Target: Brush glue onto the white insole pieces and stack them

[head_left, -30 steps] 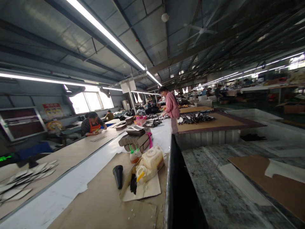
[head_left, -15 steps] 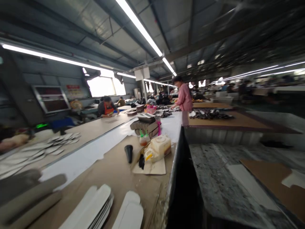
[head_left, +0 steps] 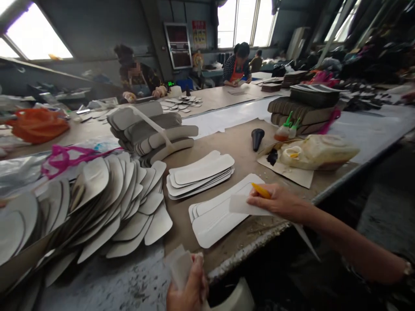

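My left hand [head_left: 191, 280], at the bottom centre, is closed around a folded, translucent whitish strip [head_left: 179, 264]. Over the near edge of the table, my right hand [head_left: 275, 201] grips a yellow pointed tool [head_left: 261, 190] whose exact kind I cannot make out. Under its fingers lies a pale translucent piece [head_left: 239, 204]; a thin pale tail [head_left: 306, 242] hangs below the wrist. Long white rounded panels [head_left: 215, 226] lie just beneath and left of my right hand. Behind them rests another small stack of white panels [head_left: 201, 172].
Fanned grey-white pieces [head_left: 129, 220] cover the left side, with a tied bundle [head_left: 152, 129] behind. A black cone-shaped object [head_left: 257, 139], green-tipped bottles [head_left: 285, 129] and a stained plastic jug [head_left: 330, 151] stand farther right. Two people [head_left: 141, 80] [head_left: 238, 67] work across the table.
The view has swung left and down towards the near table. Both my hands, out of view before, now show with pale strips and the yellow tool.
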A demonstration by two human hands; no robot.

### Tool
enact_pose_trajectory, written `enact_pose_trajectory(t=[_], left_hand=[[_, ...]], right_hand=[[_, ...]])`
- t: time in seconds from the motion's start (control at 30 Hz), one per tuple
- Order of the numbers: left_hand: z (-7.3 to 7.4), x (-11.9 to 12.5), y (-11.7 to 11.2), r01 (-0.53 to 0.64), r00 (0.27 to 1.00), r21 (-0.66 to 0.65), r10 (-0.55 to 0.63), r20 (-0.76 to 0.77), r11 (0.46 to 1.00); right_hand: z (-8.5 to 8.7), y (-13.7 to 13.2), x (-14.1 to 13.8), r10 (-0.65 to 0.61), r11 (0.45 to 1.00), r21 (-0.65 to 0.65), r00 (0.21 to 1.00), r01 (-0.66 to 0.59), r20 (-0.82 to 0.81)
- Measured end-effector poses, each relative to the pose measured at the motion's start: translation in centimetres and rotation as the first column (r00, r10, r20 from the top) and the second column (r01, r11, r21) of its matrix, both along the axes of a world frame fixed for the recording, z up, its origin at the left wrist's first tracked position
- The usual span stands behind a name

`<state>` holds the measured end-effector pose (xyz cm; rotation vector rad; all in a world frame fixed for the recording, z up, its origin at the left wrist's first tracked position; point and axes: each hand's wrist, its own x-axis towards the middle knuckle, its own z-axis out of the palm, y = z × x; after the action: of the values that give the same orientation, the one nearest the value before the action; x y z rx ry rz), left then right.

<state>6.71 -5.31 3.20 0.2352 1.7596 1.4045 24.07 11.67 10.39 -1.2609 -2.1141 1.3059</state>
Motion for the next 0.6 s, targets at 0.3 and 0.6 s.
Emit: enact_pose_trajectory(t=[0.3,0.6], left_hand=[[-0.1,-2.9,3.3,0.070,0.996,-0.007,-0.069,0.048,0.998],[-0.6,-3.3,3.7,0.062,0.996,-0.052,-0.059,0.061,0.997]], right_hand=[[-2.5,1.8,-7.9,0.487,0.872,-0.102,0.835,-0.478,0.257],[-2.5,1.6,-9.9,0.534,0.819,-0.062,0.718,-0.571,0.446]])
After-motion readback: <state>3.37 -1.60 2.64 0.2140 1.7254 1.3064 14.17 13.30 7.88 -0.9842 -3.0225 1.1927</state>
